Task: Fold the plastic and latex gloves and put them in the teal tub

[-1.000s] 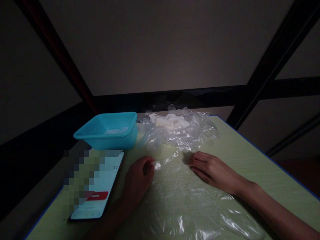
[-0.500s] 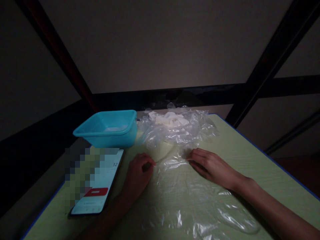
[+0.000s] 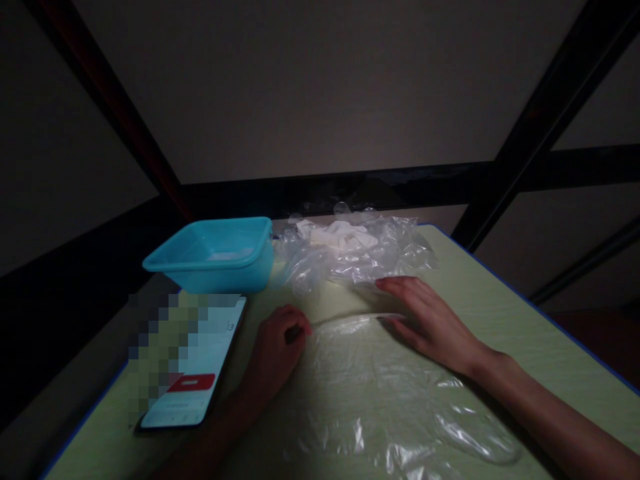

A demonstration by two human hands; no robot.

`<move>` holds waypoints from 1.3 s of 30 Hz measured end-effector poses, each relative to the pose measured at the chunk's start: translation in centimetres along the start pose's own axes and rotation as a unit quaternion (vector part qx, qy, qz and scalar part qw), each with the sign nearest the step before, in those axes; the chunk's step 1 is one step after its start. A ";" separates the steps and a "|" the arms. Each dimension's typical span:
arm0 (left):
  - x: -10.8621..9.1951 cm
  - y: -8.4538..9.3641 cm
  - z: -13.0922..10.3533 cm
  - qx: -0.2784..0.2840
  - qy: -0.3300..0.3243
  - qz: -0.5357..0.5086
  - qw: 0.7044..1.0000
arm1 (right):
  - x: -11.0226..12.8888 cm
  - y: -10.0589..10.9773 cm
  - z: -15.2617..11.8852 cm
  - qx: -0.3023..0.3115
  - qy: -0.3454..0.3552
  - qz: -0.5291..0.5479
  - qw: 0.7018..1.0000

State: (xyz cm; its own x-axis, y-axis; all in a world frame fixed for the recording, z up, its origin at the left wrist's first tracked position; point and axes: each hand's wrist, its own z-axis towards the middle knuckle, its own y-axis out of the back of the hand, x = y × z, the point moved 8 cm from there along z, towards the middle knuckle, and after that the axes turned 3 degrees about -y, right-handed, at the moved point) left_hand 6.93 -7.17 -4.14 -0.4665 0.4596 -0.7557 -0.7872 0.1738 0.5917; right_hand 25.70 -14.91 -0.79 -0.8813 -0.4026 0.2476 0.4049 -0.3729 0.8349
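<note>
Pixel blocks cover the left part of the phone [image 3: 207,360], and its small print is unreadable. The bottom edge cuts off the clear plastic [image 3: 370,393] and the surface [image 3: 500,293].

We are baring our left hand [image 3: 277,340], right hand [image 3: 430,323] and slender forearms [image 3: 555,417], our right wrist [image 3: 493,363] showing a rounded bump.
</note>
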 end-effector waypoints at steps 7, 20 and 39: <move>0.2 -0.1 0.1 0.003 0.007 -0.016 1.000 | 1.3 -0.4 -0.1 0.074 0.091 0.023 0.993; 0.3 -0.2 -0.5 0.009 0.004 -0.002 1.000 | 1.2 -0.9 -0.4 0.118 0.089 0.022 0.989; 0.0 0.7 -0.5 0.021 0.022 0.024 0.999 | 2.6 -4.8 -2.0 0.263 0.094 0.067 0.958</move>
State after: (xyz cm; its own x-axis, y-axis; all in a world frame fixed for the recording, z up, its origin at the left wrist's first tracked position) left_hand 6.20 -7.48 -3.84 -0.5215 0.4297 -0.7372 -0.7462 0.1893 0.6382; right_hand 21.99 -15.87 -5.15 -0.7513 -0.5785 0.3177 0.2878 0.1460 0.9465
